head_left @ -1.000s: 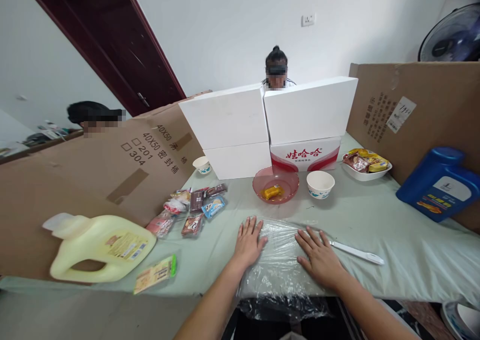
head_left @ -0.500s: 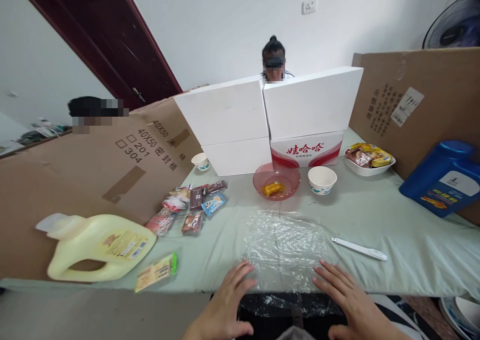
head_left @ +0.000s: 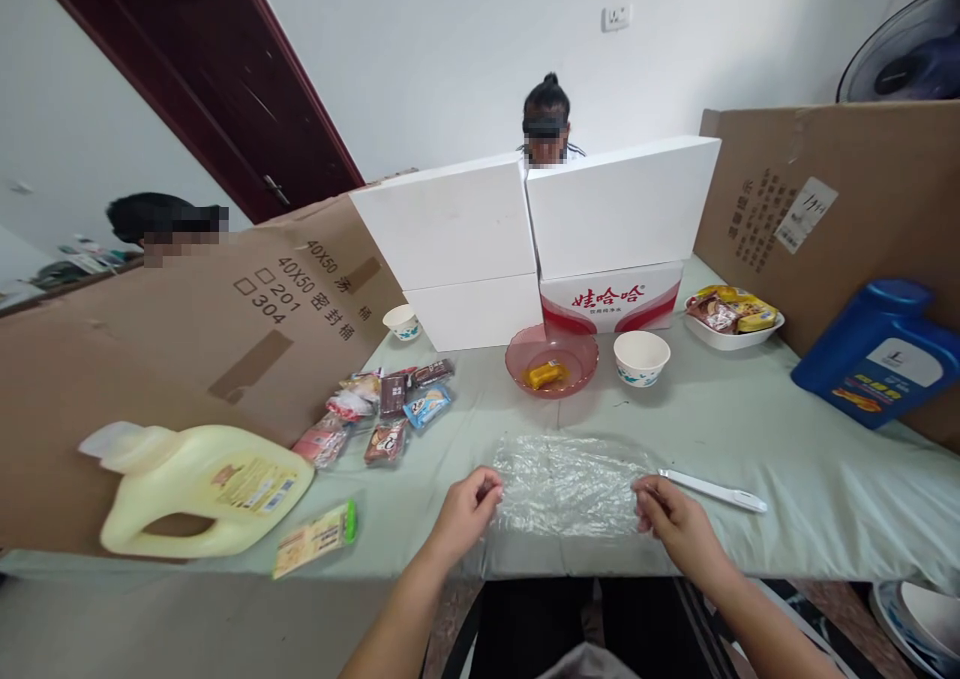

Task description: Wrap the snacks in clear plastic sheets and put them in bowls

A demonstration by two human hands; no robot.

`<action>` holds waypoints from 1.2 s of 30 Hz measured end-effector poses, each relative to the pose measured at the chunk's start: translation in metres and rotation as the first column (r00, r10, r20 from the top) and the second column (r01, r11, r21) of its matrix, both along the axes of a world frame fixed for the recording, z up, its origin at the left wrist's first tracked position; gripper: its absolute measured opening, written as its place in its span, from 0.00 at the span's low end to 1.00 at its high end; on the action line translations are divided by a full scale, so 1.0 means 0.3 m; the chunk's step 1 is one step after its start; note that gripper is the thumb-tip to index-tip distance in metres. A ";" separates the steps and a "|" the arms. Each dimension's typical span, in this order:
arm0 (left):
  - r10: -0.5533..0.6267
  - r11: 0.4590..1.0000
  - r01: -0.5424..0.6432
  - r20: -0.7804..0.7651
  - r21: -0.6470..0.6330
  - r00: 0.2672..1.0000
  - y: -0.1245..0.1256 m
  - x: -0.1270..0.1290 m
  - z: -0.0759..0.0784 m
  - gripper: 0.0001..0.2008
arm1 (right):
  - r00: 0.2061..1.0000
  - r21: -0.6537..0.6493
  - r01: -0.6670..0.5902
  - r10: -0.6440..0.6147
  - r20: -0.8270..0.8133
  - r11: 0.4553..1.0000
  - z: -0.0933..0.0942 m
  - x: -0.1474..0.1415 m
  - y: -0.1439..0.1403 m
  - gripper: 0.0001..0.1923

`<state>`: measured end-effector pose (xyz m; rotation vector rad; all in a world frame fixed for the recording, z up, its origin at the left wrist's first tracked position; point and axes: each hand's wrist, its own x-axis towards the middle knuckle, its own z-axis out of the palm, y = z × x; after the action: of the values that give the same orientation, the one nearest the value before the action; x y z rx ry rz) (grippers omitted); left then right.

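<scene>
clear crinkled plastic wrap pinched by both hands, flat.

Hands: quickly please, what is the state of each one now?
Left hand: fingers closed, pinching the left edge of the plastic wrap.
Right hand: fingers closed, pinching its right edge.

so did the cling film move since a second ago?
Yes. The cling film no longer hangs over the table's near edge; it lies folded up on top, left hand and right hand pinching its corners beside the white knife.
</scene>
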<state>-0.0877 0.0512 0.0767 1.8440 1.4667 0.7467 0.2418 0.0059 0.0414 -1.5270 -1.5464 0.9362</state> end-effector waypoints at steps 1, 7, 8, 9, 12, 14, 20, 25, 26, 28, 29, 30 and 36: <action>0.056 0.998 -0.054 -0.068 0.024 0.996 0.033 0.019 -0.014 0.06 | 0.994 0.000 0.063 -0.063 0.087 0.998 -0.007 -0.006 0.030 0.16; 0.226 0.974 -0.203 -0.452 0.098 0.863 0.130 0.112 -0.088 0.06 | 0.759 0.024 0.204 -0.173 0.628 0.979 -0.032 -0.039 0.124 0.17; 0.233 0.972 -0.210 -0.469 0.102 0.852 0.133 0.119 -0.097 0.06 | 0.724 0.023 0.204 -0.166 0.670 0.979 -0.034 -0.043 0.126 0.17; 0.239 0.971 -0.215 -0.491 0.107 0.838 0.134 0.125 -0.104 0.06 | 0.694 0.022 0.202 -0.159 0.702 0.979 -0.036 -0.047 0.127 0.17; 0.248 0.968 -0.220 -0.554 0.118 0.794 0.140 0.132 -0.120 0.08 | 0.633 0.017 0.207 -0.147 0.760 0.978 -0.046 -0.056 0.132 0.18; 0.247 0.969 -0.217 -0.587 0.122 0.771 0.146 0.134 -0.123 0.09 | 0.607 0.020 0.213 -0.148 0.780 0.977 -0.054 -0.057 0.139 0.18; 0.350 0.929 -0.203 -0.559 0.309 0.752 0.131 0.133 -0.089 0.12 | 0.575 0.262 0.170 -0.311 0.757 0.950 -0.037 -0.044 0.133 0.20; 0.111 0.856 0.151 -0.462 0.494 0.880 0.074 0.206 -0.065 0.10 | 0.659 0.445 -0.175 -0.231 0.716 0.878 0.002 -0.110 0.116 0.15; 0.008 0.855 0.239 -0.472 0.461 0.882 0.067 0.226 -0.071 0.10 | 0.669 0.419 -0.254 -0.155 0.727 0.872 -0.001 -0.132 0.120 0.15; -0.138 0.849 0.365 -0.508 0.382 0.850 0.064 0.255 -0.093 0.10 | 0.655 0.343 -0.393 -0.003 0.756 0.853 -0.019 -0.165 0.134 0.18; -0.181 0.848 0.406 -0.535 0.341 0.826 0.067 0.260 -0.108 0.15 | 0.637 0.300 -0.434 0.054 0.769 0.849 -0.032 -0.173 0.144 0.20; -0.211 0.849 0.436 -0.564 0.299 0.798 0.072 0.258 -0.121 0.21 | 0.618 0.255 -0.452 0.095 0.780 0.855 -0.047 -0.175 0.153 0.25; -0.253 0.887 0.444 -0.669 0.130 0.699 0.103 0.161 -0.164 0.36 | 0.584 0.117 -0.223 0.037 0.811 0.968 -0.123 -0.093 0.170 0.44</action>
<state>-0.0394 0.0821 0.0276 2.6917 1.3461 0.1172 0.2138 0.0570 0.0045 -1.8046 -2.3299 0.0594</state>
